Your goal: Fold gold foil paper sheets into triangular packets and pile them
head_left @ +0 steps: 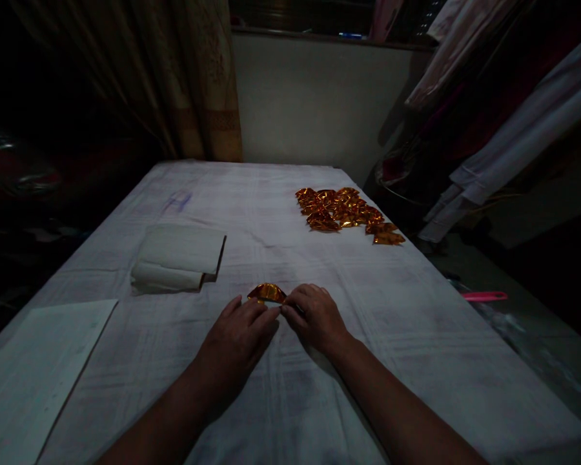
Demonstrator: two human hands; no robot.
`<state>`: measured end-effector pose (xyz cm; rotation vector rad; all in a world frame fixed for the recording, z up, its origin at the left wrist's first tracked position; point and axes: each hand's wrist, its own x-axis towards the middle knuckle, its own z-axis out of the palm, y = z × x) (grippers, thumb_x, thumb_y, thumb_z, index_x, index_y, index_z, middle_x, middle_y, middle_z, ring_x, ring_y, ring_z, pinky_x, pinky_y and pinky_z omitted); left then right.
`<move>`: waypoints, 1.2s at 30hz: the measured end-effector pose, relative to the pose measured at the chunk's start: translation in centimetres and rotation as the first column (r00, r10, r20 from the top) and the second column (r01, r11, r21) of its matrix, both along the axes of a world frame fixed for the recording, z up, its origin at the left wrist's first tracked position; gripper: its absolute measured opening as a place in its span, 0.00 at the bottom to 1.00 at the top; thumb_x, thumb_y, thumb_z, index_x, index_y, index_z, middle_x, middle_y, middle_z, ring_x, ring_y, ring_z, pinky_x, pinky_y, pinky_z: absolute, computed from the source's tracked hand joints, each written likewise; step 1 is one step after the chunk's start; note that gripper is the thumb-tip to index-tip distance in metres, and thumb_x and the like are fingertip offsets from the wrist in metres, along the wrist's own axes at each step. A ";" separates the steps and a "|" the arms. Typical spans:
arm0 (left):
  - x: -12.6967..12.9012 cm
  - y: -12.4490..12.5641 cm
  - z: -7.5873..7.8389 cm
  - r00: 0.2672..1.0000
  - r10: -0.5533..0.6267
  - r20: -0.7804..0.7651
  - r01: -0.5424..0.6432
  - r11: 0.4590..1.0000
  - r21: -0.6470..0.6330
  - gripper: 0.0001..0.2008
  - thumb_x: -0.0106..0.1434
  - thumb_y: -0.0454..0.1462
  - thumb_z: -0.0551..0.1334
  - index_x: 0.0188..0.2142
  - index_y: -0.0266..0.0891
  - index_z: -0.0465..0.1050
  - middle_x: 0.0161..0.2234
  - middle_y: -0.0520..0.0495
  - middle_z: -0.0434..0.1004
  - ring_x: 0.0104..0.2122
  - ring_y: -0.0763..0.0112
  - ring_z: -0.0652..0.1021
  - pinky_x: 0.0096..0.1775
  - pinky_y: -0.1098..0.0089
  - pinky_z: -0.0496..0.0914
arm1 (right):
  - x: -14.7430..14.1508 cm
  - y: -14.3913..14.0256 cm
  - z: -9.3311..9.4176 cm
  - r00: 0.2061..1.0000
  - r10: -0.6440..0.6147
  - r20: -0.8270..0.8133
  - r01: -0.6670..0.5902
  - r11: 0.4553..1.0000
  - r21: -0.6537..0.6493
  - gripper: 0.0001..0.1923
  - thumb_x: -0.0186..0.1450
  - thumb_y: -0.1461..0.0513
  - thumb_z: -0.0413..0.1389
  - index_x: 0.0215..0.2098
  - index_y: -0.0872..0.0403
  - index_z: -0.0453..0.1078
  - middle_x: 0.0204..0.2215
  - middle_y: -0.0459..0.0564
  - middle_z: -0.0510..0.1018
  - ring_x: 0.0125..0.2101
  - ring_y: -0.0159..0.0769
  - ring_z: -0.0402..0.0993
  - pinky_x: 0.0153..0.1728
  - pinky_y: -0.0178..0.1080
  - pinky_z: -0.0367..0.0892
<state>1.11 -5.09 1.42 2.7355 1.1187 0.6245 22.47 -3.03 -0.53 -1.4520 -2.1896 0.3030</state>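
Observation:
A folded piece of shiny gold paper (267, 292), curved like a small boat, lies between my two hands near the middle of the table. My left hand (242, 329) is at its left end and near side, with fingers bent and closed on it. My right hand (314, 314) pinches the right end between thumb and fingers. The thumbs come close together at the near side, where the fingers cover part of the paper. Toward the far right of the table lies a group of several similar gold folded pieces (351, 210), some overlapping.
A folded pale paper stack (179, 258) lies left of centre on the white checked cloth (392, 361). Further left is a flat pale sheet (43, 368). A curtain (193, 84) hangs behind, with clothes (523, 129) along the right. Beyond the right edge is a pink handle (485, 296).

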 end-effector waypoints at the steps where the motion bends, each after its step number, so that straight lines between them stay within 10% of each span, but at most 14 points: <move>1: 0.0 0.0 -0.1 1.000 -0.010 -0.021 0.010 1.000 0.016 0.17 0.73 0.34 0.55 0.60 0.44 0.67 0.48 0.43 0.77 0.48 0.61 0.77 0.57 0.48 0.67 | -0.1 0.0 0.0 1.000 -0.008 -0.001 0.008 1.000 -0.001 0.03 0.67 0.62 0.61 0.34 0.52 0.75 0.33 0.48 0.78 0.36 0.38 0.71 0.38 0.41 0.59; 15: 0.1 -0.2 -0.5 0.996 0.009 -0.085 -0.005 0.999 0.047 0.19 0.71 0.30 0.55 0.60 0.39 0.67 0.52 0.41 0.76 0.54 0.57 0.75 0.59 0.47 0.63 | 0.8 -0.5 -0.1 0.986 0.028 -0.163 -0.024 0.999 0.026 0.07 0.66 0.67 0.58 0.38 0.50 0.75 0.34 0.47 0.79 0.37 0.38 0.73 0.39 0.41 0.64; 36: 0.1 -0.1 -0.3 0.991 0.033 -0.131 -0.026 0.998 0.056 0.18 0.71 0.32 0.55 0.59 0.39 0.67 0.52 0.41 0.77 0.54 0.57 0.76 0.59 0.47 0.63 | 0.2 -1.7 0.6 0.991 0.122 0.051 -0.126 0.988 0.094 0.11 0.70 0.63 0.56 0.47 0.46 0.78 0.41 0.52 0.79 0.40 0.42 0.71 0.39 0.44 0.61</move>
